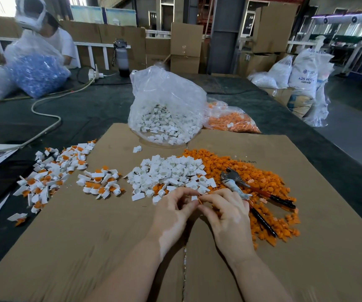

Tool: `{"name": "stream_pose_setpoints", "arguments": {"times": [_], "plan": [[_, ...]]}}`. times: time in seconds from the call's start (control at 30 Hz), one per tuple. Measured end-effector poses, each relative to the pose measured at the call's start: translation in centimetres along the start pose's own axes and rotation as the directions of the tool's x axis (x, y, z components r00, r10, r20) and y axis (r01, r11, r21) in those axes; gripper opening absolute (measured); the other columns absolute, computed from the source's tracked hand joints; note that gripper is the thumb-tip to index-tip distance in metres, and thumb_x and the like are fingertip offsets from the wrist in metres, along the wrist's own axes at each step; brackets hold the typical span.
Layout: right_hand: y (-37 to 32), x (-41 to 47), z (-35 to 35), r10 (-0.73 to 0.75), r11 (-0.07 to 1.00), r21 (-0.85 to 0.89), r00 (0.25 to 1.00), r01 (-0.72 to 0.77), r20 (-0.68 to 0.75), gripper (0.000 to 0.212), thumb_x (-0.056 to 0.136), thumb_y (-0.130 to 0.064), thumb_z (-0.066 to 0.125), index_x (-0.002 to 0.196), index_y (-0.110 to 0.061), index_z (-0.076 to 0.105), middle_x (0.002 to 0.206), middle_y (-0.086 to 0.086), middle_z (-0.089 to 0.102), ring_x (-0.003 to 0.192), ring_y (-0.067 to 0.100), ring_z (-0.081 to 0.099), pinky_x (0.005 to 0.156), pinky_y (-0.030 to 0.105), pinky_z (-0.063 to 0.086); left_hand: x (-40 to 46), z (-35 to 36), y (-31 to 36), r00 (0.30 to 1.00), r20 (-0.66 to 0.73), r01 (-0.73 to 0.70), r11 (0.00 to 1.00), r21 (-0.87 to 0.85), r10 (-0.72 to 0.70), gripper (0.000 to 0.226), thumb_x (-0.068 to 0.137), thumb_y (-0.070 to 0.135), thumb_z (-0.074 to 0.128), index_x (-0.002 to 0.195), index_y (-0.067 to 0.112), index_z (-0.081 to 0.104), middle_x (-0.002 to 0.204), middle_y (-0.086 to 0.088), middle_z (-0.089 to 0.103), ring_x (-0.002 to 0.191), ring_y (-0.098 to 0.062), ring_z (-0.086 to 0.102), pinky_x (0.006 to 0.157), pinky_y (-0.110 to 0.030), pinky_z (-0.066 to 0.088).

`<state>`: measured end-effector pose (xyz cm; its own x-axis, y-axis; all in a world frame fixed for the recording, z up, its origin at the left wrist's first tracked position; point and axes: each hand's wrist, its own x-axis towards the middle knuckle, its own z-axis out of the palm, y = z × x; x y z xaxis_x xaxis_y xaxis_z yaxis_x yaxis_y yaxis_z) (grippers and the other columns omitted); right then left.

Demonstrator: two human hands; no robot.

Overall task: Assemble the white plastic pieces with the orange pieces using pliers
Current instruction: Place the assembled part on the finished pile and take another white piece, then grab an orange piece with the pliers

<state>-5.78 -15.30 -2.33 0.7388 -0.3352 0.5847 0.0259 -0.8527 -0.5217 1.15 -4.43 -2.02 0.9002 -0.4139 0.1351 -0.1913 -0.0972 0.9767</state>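
Your view is evenly lit and fairly bright, with soft daylight and no hard shadows. The strongest light enters from the window (0,5) behind the worktop's far left corner, where it is blown out to plain white. Beneath your left hand (173,216) and right hand (228,216) only a faint, diffuse shadow falls on the cardboard sheet (88,247). The clear plastic bag (167,101) at the sheet's far edge catches pale sheen on its folds, and its contents look hazy. The wide lens bends straight lines near the frame edges. The near forearms and far background are soft; the middle is sharpest.
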Motion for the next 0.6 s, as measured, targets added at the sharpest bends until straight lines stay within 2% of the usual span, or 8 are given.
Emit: {"name": "stream_pose_setpoints", "arguments": {"times": [0.1,0.2,0.6], "plan": [[-0.02,-0.04,-0.11,-0.002,1.000,-0.002,1.000,0.002,0.006,0.012,0.079,-0.020,0.069,0.090,-0.018,0.072,0.085,-0.005,0.060,0.083,0.019,0.056,0.077,0.023,0.030,-0.02,-0.05,-0.01,1.000,-0.001,-0.001,1.000,-0.001,0.001,0.013,0.085,0.006,0.063,0.095,0.014,0.067,0.064,0.006,0.049,0.055,0.002,0.045,0.056,-0.007,0.035],[-0.08,-0.01,-0.18,0.006,1.000,0.010,0.998,-0.007,0.060,0.022,0.080,-0.015,0.071,0.100,-0.023,0.072,0.088,-0.005,0.058,0.086,0.017,0.054,0.079,0.024,0.030,-0.07,-0.11,0.00,1.000,0.008,-0.011,1.000,-0.001,0.011,0.014,0.085,0.005,0.063,0.095,0.014,0.067,0.062,0.007,0.048,0.054,0.003,0.044,0.055,-0.007,0.035],[-0.14,0.06,-0.21,0.022,0.999,0.045,0.997,-0.025,0.069,0.017,0.077,-0.014,0.073,0.093,-0.019,0.071,0.088,-0.006,0.056,0.088,0.017,0.054,0.081,0.022,0.030,-0.14,-0.19,0.03,1.000,0.006,-0.005,1.000,0.011,0.005,0.015,0.086,0.008,0.063,0.099,0.014,0.067,0.068,0.006,0.052,0.060,0.002,0.048,0.058,-0.006,0.036]]}}
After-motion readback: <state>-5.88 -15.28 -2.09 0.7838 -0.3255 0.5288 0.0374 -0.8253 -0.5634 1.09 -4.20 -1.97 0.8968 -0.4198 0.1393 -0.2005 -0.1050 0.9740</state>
